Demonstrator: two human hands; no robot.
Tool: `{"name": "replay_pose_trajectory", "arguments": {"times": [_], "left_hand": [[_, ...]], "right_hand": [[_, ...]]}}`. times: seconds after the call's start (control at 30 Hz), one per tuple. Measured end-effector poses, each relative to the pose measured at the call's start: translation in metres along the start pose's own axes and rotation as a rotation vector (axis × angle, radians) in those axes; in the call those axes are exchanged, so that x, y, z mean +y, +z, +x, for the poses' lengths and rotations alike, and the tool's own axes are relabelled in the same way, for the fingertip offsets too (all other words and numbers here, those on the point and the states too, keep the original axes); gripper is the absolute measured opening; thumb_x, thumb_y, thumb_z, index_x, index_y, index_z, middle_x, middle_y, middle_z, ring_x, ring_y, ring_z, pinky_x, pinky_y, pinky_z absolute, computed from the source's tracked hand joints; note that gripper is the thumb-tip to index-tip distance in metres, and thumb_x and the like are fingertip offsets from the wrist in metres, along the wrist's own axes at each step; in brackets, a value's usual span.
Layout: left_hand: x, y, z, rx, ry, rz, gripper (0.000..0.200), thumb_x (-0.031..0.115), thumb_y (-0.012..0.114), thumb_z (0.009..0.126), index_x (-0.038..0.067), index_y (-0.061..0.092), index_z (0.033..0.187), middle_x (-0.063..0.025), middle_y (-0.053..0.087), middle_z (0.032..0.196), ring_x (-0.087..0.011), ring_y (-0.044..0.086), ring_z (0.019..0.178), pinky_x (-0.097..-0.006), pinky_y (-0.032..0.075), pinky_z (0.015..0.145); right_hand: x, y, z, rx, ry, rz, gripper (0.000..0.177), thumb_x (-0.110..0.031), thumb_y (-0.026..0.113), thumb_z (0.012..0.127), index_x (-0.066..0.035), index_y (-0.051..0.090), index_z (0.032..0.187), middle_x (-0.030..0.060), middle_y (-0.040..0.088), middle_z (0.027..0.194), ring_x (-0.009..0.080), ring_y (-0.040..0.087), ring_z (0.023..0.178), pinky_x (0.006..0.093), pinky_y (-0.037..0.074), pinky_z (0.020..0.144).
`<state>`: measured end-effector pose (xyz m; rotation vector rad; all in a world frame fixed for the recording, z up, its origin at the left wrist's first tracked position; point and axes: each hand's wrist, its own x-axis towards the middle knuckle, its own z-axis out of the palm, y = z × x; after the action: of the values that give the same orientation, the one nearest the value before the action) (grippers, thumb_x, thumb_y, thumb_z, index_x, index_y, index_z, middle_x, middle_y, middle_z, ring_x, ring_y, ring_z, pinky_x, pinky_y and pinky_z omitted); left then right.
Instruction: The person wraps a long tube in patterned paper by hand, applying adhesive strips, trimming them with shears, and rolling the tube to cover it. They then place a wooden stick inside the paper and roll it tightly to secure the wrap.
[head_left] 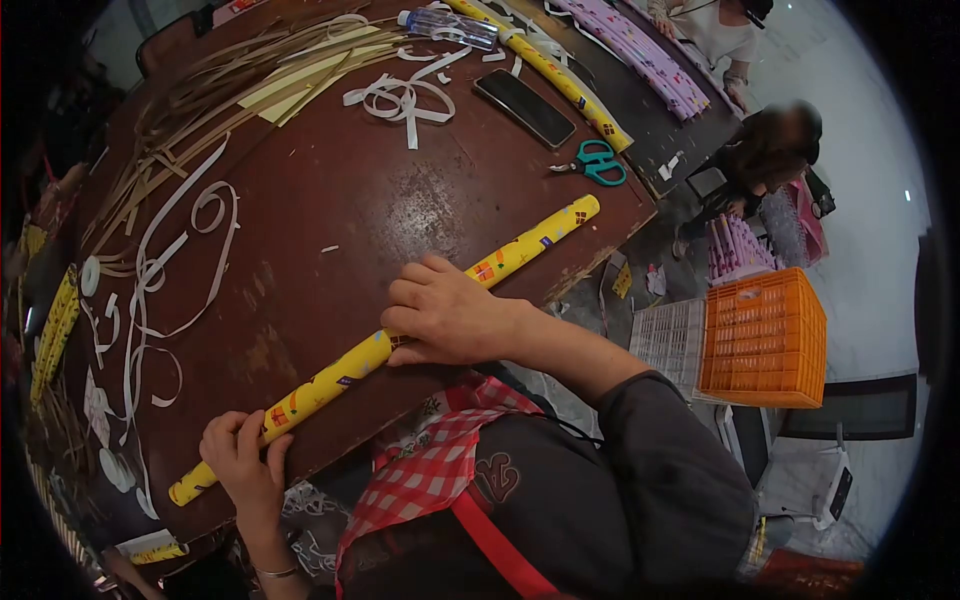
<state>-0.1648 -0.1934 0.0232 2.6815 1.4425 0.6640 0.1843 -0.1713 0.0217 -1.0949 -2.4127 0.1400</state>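
Observation:
A long roll of yellow patterned wrapping paper (338,379) lies slantwise near the table's front edge. Close to its lower left end, my left hand (245,455) is closed around it, thumb on the near side and fingers over the top. My right hand (445,312) grips the roll around its middle, knuckles up, hiding a short stretch of the paper. Beyond the roll's far end lie teal-handled scissors (600,163), and a black phone (525,107) rests a little farther back.
White ribbon strips (408,100) lie curled on the brown table (300,230). Brown strips (190,110) spread along the far left. A plastic bottle (450,28) and another yellow roll (565,82) are at the back. Orange crate (765,335) on the right; other people (775,150) beyond.

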Motion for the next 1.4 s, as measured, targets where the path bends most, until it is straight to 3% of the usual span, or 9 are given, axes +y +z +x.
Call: {"name": "replay_pose_trajectory", "arguments": {"times": [0.27, 0.5, 0.57, 0.9, 0.97, 1.0, 1.07, 1.2, 1.4], "left_hand": [[0.004, -0.007, -0.010, -0.109, -0.016, -0.038, 0.035, 0.021, 0.075, 0.083, 0.004, 0.060, 0.109, -0.0103, 0.056, 0.105, -0.0321, 0.054, 0.100, -0.0448, 0.037, 0.090], [0.026, -0.018, -0.006, -0.149, -0.066, 0.014, 0.039, 0.013, 0.075, 0.080, 0.001, 0.061, 0.114, -0.0153, 0.054, 0.113, -0.0366, 0.052, 0.106, -0.0465, 0.039, 0.090], [0.074, -0.055, 0.033, -0.385, -0.430, -0.079, 0.034, 0.016, 0.071, 0.084, 0.001, 0.061, 0.114, -0.0155, 0.056, 0.106, -0.0363, 0.054, 0.101, -0.0459, 0.039, 0.088], [0.024, -0.026, 0.032, -0.249, -0.300, -0.122, 0.030, 0.015, 0.062, 0.091, 0.002, 0.061, 0.118, -0.0165, 0.057, 0.110, -0.0355, 0.055, 0.101, -0.0433, 0.041, 0.089], [-0.009, 0.012, 0.017, -0.171, -0.029, -0.021, 0.046, 0.017, 0.074, 0.081, 0.002, 0.061, 0.123, -0.0133, 0.056, 0.114, -0.0338, 0.055, 0.105, -0.0452, 0.040, 0.089], [0.006, 0.013, 0.024, -0.165, -0.009, -0.026, 0.048, 0.014, 0.072, 0.082, 0.003, 0.059, 0.127, -0.0127, 0.058, 0.114, -0.0330, 0.057, 0.104, -0.0458, 0.041, 0.089], [0.026, 0.027, 0.036, -0.092, 0.099, -0.022, 0.050, 0.013, 0.071, 0.083, 0.003, 0.058, 0.129, -0.0123, 0.059, 0.116, -0.0324, 0.057, 0.105, -0.0460, 0.041, 0.089], [0.053, 0.050, 0.053, -0.017, 0.196, 0.010, 0.049, 0.009, 0.068, 0.085, 0.007, 0.057, 0.132, -0.0112, 0.059, 0.119, -0.0304, 0.058, 0.107, -0.0452, 0.041, 0.090], [0.056, 0.053, 0.055, 0.005, 0.194, 0.042, 0.046, 0.008, 0.065, 0.086, 0.011, 0.059, 0.131, -0.0105, 0.060, 0.120, -0.0299, 0.058, 0.106, -0.0448, 0.042, 0.089]], "right_hand": [[-0.003, -0.004, -0.005, -0.060, -0.022, 0.047, 0.036, -0.045, 0.075, 0.078, -0.013, 0.060, 0.083, 0.0043, 0.055, 0.087, 0.0237, 0.053, 0.088, 0.0377, 0.041, 0.079], [-0.003, -0.010, -0.003, -0.098, -0.031, 0.137, 0.036, -0.045, 0.070, 0.083, -0.011, 0.062, 0.074, 0.0055, 0.055, 0.083, 0.0245, 0.053, 0.087, 0.0379, 0.041, 0.077], [-0.005, -0.010, -0.001, -0.119, -0.018, 0.125, 0.037, -0.044, 0.068, 0.086, -0.010, 0.063, 0.073, 0.0055, 0.055, 0.082, 0.0236, 0.053, 0.087, 0.0376, 0.042, 0.077], [-0.005, 0.014, 0.003, 0.076, -0.038, -0.070, 0.027, -0.038, 0.071, 0.082, -0.013, 0.063, 0.087, 0.0037, 0.058, 0.087, 0.0220, 0.055, 0.089, 0.0353, 0.045, 0.074], [-0.004, 0.015, 0.005, 0.067, -0.040, -0.071, 0.027, -0.037, 0.071, 0.081, -0.012, 0.064, 0.090, 0.0038, 0.058, 0.086, 0.0217, 0.055, 0.089, 0.0352, 0.045, 0.074], [-0.004, 0.016, 0.005, 0.066, -0.045, -0.058, 0.027, -0.037, 0.071, 0.081, -0.012, 0.064, 0.090, 0.0038, 0.058, 0.086, 0.0217, 0.055, 0.089, 0.0352, 0.045, 0.074], [-0.005, 0.020, 0.005, 0.069, -0.043, -0.097, 0.038, -0.032, 0.072, 0.080, -0.008, 0.063, 0.108, 0.0040, 0.057, 0.091, 0.0212, 0.054, 0.087, 0.0355, 0.045, 0.075], [-0.012, 0.027, 0.001, 0.052, 0.011, -0.120, 0.041, -0.030, 0.071, 0.081, -0.005, 0.061, 0.113, 0.0063, 0.060, 0.099, 0.0218, 0.056, 0.093, 0.0363, 0.045, 0.078], [-0.013, 0.033, -0.015, 0.163, 0.039, -0.187, 0.050, -0.028, 0.069, 0.085, -0.002, 0.058, 0.126, 0.0158, 0.059, 0.129, 0.0296, 0.055, 0.121, 0.0507, 0.042, 0.101]]}}
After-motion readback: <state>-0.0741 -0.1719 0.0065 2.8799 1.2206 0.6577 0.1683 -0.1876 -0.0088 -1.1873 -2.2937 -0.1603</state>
